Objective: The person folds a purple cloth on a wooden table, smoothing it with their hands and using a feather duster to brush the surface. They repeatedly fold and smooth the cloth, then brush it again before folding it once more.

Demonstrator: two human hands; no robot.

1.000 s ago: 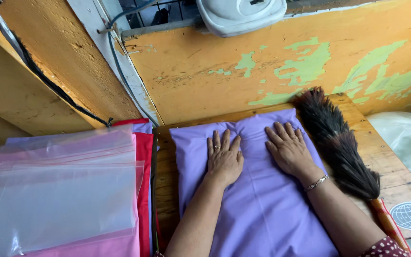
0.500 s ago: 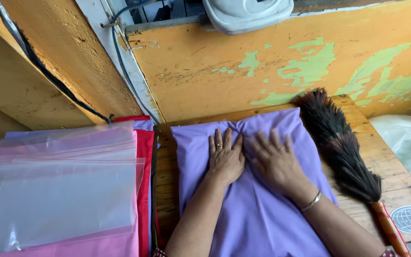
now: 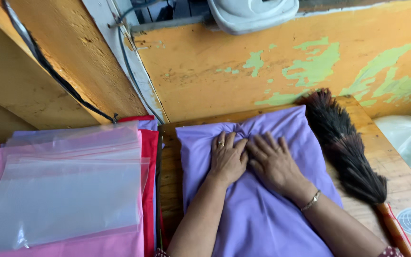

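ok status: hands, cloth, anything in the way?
Left hand and right hand flat, side by side on the purple cloth. Cloth spread on wooden table. Feather duster lies alongside, right; not blocking.

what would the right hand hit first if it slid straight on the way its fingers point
The right hand lies flat on the lilac cloth, fingers pointing up-left. It already touches the left hand there; past that come the cloth's gathered pucker and, probably, the orange wall.
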